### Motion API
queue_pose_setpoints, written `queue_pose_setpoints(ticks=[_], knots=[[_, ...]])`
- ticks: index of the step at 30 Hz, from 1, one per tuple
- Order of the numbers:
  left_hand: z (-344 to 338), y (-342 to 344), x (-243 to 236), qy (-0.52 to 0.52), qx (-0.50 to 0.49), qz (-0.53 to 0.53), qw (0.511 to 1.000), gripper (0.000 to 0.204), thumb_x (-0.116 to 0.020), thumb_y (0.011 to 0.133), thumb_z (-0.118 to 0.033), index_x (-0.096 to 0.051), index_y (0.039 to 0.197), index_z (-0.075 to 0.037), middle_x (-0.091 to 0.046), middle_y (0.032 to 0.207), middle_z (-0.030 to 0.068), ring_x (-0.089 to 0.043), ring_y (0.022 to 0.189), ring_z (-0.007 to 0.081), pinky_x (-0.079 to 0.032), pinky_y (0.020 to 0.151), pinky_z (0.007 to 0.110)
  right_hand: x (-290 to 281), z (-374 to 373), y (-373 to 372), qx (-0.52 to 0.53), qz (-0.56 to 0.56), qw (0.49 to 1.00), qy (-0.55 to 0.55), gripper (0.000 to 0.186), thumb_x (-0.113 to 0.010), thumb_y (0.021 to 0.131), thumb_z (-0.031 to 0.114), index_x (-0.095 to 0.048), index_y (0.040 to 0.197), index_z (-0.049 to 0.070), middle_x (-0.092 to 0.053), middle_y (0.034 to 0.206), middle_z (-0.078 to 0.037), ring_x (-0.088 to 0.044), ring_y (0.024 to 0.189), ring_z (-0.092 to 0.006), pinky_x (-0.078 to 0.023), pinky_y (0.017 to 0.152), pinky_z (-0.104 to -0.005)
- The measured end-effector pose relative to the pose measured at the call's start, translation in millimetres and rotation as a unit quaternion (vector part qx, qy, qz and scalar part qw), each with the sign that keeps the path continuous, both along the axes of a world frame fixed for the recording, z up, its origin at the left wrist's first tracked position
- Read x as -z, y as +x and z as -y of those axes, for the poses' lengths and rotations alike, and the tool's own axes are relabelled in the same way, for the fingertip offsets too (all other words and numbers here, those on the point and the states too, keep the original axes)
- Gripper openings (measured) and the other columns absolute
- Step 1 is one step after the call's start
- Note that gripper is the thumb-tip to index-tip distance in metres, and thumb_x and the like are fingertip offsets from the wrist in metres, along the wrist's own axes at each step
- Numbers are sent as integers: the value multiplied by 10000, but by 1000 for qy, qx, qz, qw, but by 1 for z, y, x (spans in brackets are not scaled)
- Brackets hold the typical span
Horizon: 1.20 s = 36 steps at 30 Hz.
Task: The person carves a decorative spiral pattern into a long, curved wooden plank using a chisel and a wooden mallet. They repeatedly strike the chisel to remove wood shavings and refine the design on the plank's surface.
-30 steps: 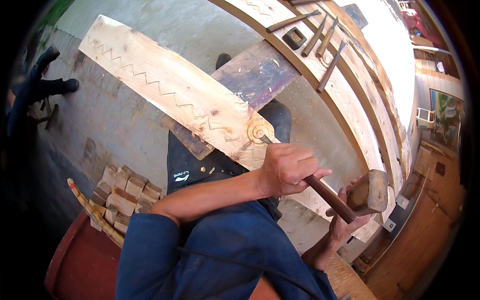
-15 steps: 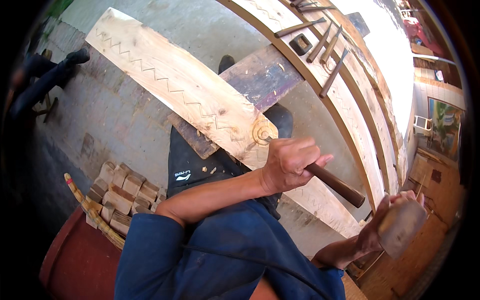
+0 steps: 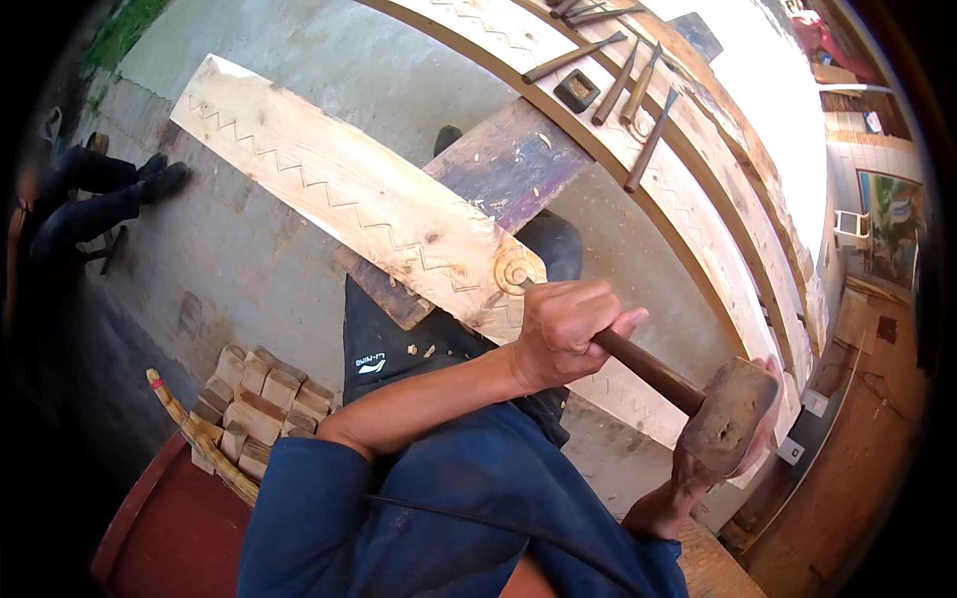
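Observation:
My left hand (image 3: 566, 324) is wrapped round the dark wooden handle of a carving chisel (image 3: 653, 374). The chisel's tip rests at the edge of a carved spiral (image 3: 515, 267) on a pale wooden board (image 3: 329, 179) with a zigzag line cut along it. My right hand (image 3: 690, 476), partly hidden, grips a wooden mallet (image 3: 733, 419); its worn block head is at the butt of the chisel handle and seems to touch it. The board lies slanting across a dark plank (image 3: 518, 149) over my legs.
Curved boards (image 3: 688, 249) arc along the right, bearing several chisels (image 3: 650, 142) and a small dark square box (image 3: 576, 90). Wooden blocks (image 3: 261, 399) are stacked at lower left beside a curved, segmented stick (image 3: 199, 439) and a red surface (image 3: 164, 533). Another person's legs (image 3: 105, 194) show at far left.
The mallet has swung left and up from the lower right to the chisel's butt. My left hand still holds the chisel at the spiral. The whole view has shifted slightly.

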<state>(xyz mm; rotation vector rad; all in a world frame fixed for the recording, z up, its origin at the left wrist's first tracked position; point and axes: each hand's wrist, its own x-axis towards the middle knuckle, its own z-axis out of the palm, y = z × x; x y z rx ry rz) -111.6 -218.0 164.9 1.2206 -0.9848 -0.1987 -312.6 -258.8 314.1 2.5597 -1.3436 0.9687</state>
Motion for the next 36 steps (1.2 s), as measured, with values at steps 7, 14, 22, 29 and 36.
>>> queue_pose_setpoints(ticks=[7,14,22,29,36], knots=[[-13,-9,-2,-22,60,50,997,497,-878,875,-131,-444,638,-82,-394,597,78,-453,462,279,-340,446,410,2,3,-5,15,164,984,64,599,-759,969,34,-504,1502,-62,-651,1156,-119,-638,964,-184,-464,1185,-475],[-49,-14,-20,-8,268,172,948,382,-878,805,-266,-544,721,-101,-462,687,35,-521,570,228,-382,521,372,100,14,-8,57,-12,981,187,794,-881,816,-46,-596,1545,81,-734,1290,-189,-747,1140,-400,-591,952,-435],[-13,69,-63,41,238,446,862,313,-807,868,-241,-717,1126,-89,-634,1047,62,-670,980,258,-537,769,391,157,-9,-16,4,-52,982,179,939,-997,664,133,-603,1512,51,-731,1192,-152,-708,1039,-346,-578,876,-436],[81,139,-77,127,113,668,725,325,-751,846,-101,-692,1166,-94,-616,1228,69,-631,990,226,-539,868,366,161,-13,-19,-21,-68,983,167,886,-970,685,188,-620,1484,32,-705,1186,-147,-708,1036,-339,-565,867,-438],[195,202,-43,143,114,716,674,222,-705,858,-32,-663,1076,-35,-587,1271,88,-638,1109,264,-573,958,404,160,-15,-17,-29,-44,985,166,829,-946,695,205,-640,1438,4,-692,1220,-188,-713,1064,-361,-569,900,-439]])
